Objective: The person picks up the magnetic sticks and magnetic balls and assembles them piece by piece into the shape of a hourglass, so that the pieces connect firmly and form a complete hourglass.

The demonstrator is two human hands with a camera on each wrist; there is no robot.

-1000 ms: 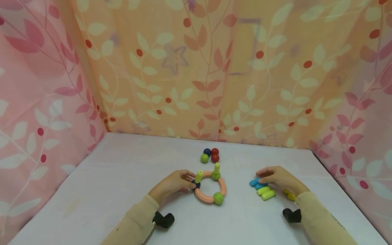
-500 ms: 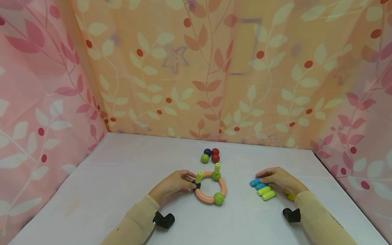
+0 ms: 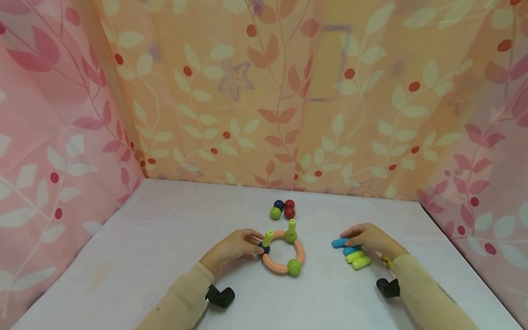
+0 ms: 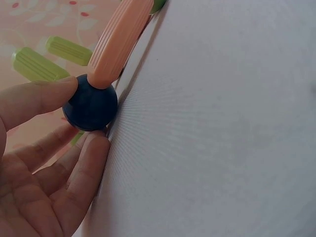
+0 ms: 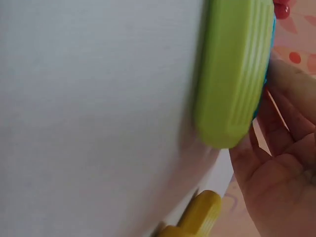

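Note:
A ring of curved salmon-pink rods (image 3: pixel 274 266) joined by balls lies mid-table. My left hand (image 3: pixel 235 247) pinches its dark blue ball (image 4: pixel 91 106) between thumb and fingers. From that ball rises a light green stick (image 3: pixel 267 238), and a second green stick (image 3: pixel 292 226) stands on the ring's far green ball (image 3: pixel 290 237). Over on the right, my right hand (image 3: pixel 373 240) holds a blue stick (image 3: pixel 339 243) by its right end. Another blue stick (image 3: pixel 350 250) lies just below it. The right wrist view mostly hides the blue pieces behind a light green stick (image 5: pixel 232 74).
Two red balls, a dark blue ball (image 3: pixel 279 205) and a green ball (image 3: pixel 275 213) sit together behind the ring. Light green sticks (image 3: pixel 360 262) lie beside the blue ones. Yellow pieces (image 3: pixel 386 260) are partly hidden by the right forearm. Patterned curtains (image 3: pixel 231 137) surround the white table.
My right hand has shifted slightly left and away from me, bringing one blue stick apart from the other. The left hand and the ring have stayed in place.

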